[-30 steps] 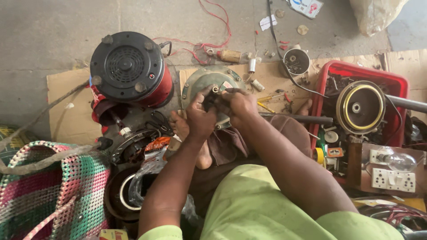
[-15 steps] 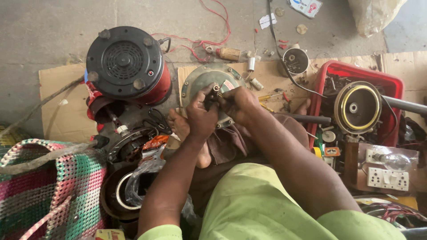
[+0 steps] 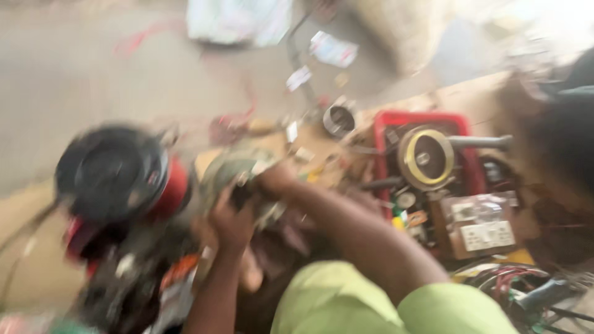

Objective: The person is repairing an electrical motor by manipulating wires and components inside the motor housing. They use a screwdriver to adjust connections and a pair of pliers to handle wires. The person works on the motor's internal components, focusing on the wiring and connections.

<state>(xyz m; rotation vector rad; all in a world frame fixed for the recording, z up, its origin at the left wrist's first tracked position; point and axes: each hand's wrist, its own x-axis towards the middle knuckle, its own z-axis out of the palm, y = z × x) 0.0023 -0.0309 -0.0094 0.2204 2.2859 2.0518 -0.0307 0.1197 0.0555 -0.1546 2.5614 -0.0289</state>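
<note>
Two hands: left hand (image 3: 232, 219) and right hand (image 3: 275, 179) both hold the round metal part (image 3: 232, 170).
Fingers: wrapped around it; picture blurry.
Beside left hand: black and red motor (image 3: 117, 176).

Round grey metal cover plate (image 3: 232, 170) sits centre, between black-and-red round motor (image 3: 114, 176) on its left and red plastic crate (image 3: 427, 120) on its right; brass-rimmed disc (image 3: 426, 158) lies inside the crate.

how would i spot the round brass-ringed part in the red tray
Find the red tray right of the person's hands. The round part lies at its middle, ringed in brass-yellow with a dark centre, a grey rod jutting right; nothing else in the tray is as big or round.
</note>
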